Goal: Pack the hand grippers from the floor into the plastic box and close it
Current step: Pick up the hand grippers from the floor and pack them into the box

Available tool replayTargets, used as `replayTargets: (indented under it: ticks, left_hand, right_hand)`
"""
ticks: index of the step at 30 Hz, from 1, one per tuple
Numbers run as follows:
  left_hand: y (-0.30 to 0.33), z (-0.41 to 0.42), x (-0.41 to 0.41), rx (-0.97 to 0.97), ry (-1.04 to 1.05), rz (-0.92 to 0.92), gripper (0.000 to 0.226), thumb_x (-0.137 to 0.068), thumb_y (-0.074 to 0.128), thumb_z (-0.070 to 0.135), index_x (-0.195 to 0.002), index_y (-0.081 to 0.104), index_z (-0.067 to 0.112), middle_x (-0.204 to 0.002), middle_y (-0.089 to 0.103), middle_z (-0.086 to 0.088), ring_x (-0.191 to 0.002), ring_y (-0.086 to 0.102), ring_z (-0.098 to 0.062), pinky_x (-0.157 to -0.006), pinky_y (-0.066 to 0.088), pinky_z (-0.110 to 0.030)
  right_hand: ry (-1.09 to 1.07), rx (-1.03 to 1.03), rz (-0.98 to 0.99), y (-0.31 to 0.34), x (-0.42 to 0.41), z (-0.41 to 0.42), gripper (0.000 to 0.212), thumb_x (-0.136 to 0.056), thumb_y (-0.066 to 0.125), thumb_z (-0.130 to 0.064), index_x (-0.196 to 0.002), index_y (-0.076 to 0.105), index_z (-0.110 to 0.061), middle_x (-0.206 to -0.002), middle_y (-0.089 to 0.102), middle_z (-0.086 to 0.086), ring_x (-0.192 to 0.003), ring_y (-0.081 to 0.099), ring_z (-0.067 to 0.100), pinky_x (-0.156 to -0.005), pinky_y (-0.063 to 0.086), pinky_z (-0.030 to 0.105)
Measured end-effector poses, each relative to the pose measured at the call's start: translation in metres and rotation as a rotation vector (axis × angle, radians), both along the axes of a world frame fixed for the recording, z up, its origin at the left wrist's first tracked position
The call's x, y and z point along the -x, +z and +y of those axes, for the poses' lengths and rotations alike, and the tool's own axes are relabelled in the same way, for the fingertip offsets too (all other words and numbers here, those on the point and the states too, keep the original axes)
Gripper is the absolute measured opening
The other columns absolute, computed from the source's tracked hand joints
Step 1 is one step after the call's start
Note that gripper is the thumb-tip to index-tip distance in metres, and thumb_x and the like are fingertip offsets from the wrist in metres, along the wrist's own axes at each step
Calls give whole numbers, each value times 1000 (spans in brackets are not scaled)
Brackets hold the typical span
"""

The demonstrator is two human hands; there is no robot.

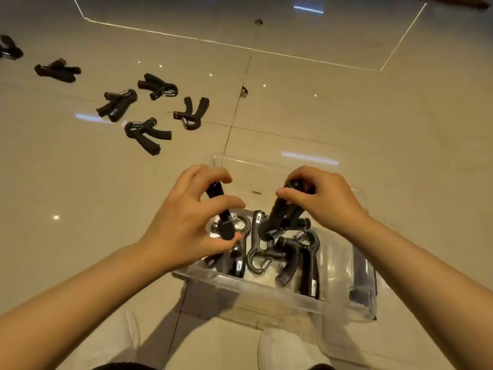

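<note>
While glossy beige floor tiles (pixel 293 108) mirror ceiling lights, 6 black hand grippers lie loose at upper left, the nearest (pixel 145 134) well apart from the clear plastic box (pixel 266 292). Inside the box lie perhaps 4 more, tangled and hard to count. Above it, the left hand (pixel 186 217) grips 1 gripper (pixel 224 222); the right hand (pixel 320 201) pinches another (pixel 282 212).

Both bare forearms reach forward, pretty close together. Left hand (pixel 186 222) has its fingers (pixel 213 174) and thumb curled round something dark; right hand (pixel 322 198) pinches another from above, wrist bent.
</note>
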State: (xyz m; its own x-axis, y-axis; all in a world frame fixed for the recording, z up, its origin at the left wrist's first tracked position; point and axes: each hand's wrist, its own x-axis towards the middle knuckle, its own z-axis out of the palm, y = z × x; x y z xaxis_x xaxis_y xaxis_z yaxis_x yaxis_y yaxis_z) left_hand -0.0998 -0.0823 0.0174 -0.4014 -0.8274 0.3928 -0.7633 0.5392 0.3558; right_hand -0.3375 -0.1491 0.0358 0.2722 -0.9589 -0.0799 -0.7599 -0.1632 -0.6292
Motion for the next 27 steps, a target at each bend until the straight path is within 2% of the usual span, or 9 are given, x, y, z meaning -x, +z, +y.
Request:
replayTargets:
  ticks: [2, 6, 11, 16, 20, 22, 24, 27]
  left_hand:
    - [-14, 2, -6, -22, -34, -9, 36, -69, 69, 43, -102, 64, 27, -121, 47, -2, -116, 44, -30, -94, 37, -34]
    - [-27, 3, -16, -81, 58, 25, 37, -71, 68, 46, -98, 70, 20, -115, 51, -6, -110, 45, -29, -91, 36, -31]
    - [-45, 9, -23, -110, 70, 20, 37, -70, 69, 46, -101, 67, 24, -116, 51, -4, -115, 46, -32, -88, 42, -50]
    - [-52, 13, -19, -144, 112, 26, 36, -70, 65, 48, -101, 63, 31, -116, 50, 2, -119, 45, -28, -89, 35, -44]
    - [-52, 13, -17, -138, 122, 0, 36, -68, 64, 48, -99, 66, 29, -116, 49, 1, -118, 45, -29, -89, 32, -42]
    - [-52, 13, -18, -143, 125, -4, 36, -68, 64, 48, -99, 67, 29, -116, 48, 2, -119, 45, -30, -89, 31, -42]
    - [-52, 13, -19, -146, 129, -4, 35, -68, 65, 46, -98, 68, 28, -117, 48, 2, -119, 45, -29, -90, 31, -41]
    - [-53, 13, -19, -137, 136, -4, 34, -68, 65, 46, -96, 70, 27, -116, 51, 0, -118, 45, -29, -91, 28, -37]
  right_hand:
    - [-9, -6, -38, -21, -6, -5, 27, -80, 64, -48, -95, 65, -26, -83, 62, -15, -76, 57, 3, -65, 43, 19]
    - [91, -58, 17, -44, -17, -4, 30, -84, 62, -47, -101, 66, -23, -89, 64, -9, -80, 57, 10, -72, 46, 28]
    - [157, -187, 56, -57, -20, -8, 32, -85, 60, -47, -105, 65, -23, -92, 63, -7, -78, 55, 8, -67, 40, 23]
    - [185, -293, 100, -79, -23, -14, 32, -87, 59, -45, -103, 66, -18, -97, 65, 0, -89, 58, 16, -78, 46, 30]
    - [187, -367, 165, -101, -27, -19, 36, -92, 52, -45, -107, 63, -15, -99, 65, 4, -90, 58, 20, -76, 44, 32]
    - [163, -264, 259, -113, -30, -19, 36, -95, 48, -43, -112, 59, -15, -106, 62, 6, -95, 55, 23, -76, 44, 33]
    - [188, -76, 470, -121, -31, -17, 34, -96, 46, -37, -122, 52, -15, -117, 54, 7, -105, 49, 27, -77, 46, 37]
    - [403, 83, 681, -128, -28, -12, 40, -94, 48, -30, -131, 42, -17, -130, 45, 9, -114, 42, 30, -79, 46, 41]
